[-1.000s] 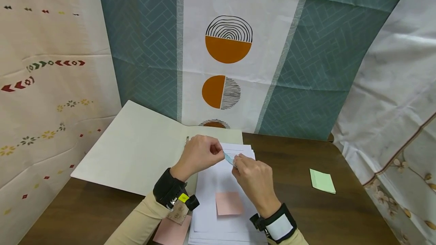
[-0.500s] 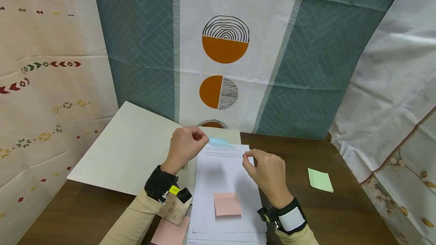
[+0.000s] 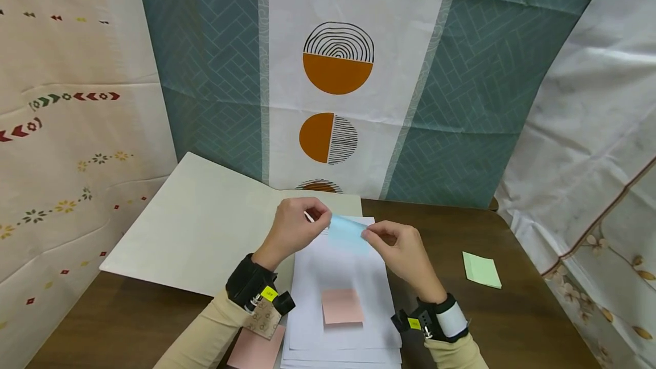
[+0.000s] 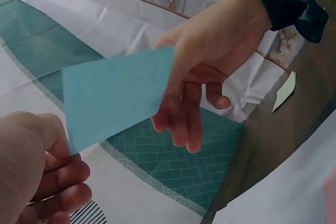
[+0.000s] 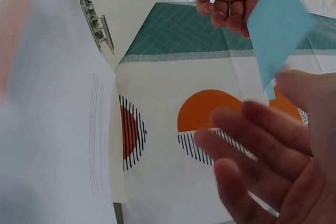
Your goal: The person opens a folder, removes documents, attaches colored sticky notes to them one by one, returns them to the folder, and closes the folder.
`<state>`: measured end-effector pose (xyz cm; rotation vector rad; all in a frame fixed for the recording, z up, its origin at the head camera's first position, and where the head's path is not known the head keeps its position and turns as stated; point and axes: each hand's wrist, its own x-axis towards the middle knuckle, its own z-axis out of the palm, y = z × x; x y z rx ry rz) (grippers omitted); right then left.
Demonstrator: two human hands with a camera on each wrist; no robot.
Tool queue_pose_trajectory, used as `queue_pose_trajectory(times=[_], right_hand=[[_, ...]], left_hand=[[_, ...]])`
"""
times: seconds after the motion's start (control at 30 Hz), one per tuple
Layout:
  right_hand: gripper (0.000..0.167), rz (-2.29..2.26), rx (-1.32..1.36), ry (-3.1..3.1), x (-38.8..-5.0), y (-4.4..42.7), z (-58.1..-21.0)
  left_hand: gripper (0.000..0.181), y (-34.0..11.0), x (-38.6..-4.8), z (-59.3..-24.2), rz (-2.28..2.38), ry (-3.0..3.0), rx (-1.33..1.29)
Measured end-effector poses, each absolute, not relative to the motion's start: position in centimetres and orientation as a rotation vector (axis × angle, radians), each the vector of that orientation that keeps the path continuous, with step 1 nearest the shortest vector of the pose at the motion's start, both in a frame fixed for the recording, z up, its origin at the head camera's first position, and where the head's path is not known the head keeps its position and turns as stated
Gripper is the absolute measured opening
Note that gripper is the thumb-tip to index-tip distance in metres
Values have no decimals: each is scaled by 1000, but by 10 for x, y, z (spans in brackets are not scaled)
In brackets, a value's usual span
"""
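Observation:
A pale blue sticky note (image 3: 347, 231) is stretched between both hands above a stack of white paper. My left hand (image 3: 297, 226) pinches its left end between thumb and finger, also seen in the left wrist view. At the opposite end, the thumb and forefinger of my right hand (image 3: 402, 249) hold the note's edge, while its other fingers hang loosely. Beneath lies the paper stack (image 3: 307, 295), with printed lines near its top and a pink sticky note (image 3: 342, 307) on the sheet. The stack sits in an open cream folder (image 3: 189, 226).
The folder has a metal clip (image 5: 97, 24). A green sticky note pad (image 3: 482, 270) lies on the brown table (image 3: 435, 221) at right. A second pink note (image 3: 256, 349) and a patterned beige piece (image 3: 263, 319) lie near my left wrist. Patterned cloths hang around the table.
Half a second ago my left hand alone held the blue note, farther up and left, with the right hand apart. Now the note has come right and down, and the right hand holds its end.

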<state>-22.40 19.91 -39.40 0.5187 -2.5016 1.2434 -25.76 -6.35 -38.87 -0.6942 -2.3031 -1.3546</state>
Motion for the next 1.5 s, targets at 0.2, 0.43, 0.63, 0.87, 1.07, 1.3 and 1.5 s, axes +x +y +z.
queue_pose_trajectory(times=[0.2, 0.43, 0.63, 0.87, 1.07, 1.3, 1.5], right_hand=[[4, 1329, 571, -2412, -228, 201, -397], [9, 1357, 489, -2406, -235, 199, -405], [11, 1369, 410, -2433, -241, 199, -411], [12, 1270, 256, -2572, -249, 206, -423], [14, 1175, 148, -2751, -251, 210, -431], [14, 1008, 118, -2947, -253, 212, -441], [15, 894, 119, -3020, -251, 211, -450]], left_hand=[[12, -60, -257, -391, -1320, -2337, -695], [11, -58, -261, -399, -1312, -2426, -647], [11, -50, -266, -410, -1316, -2481, -575], [12, -34, -274, -426, -1216, -2566, -557], [15, -26, -284, -455, -1130, -2600, -583], [15, -17, -312, -512, -1028, -2700, -545], [22, -12, -305, -517, -1008, -2774, -512]])
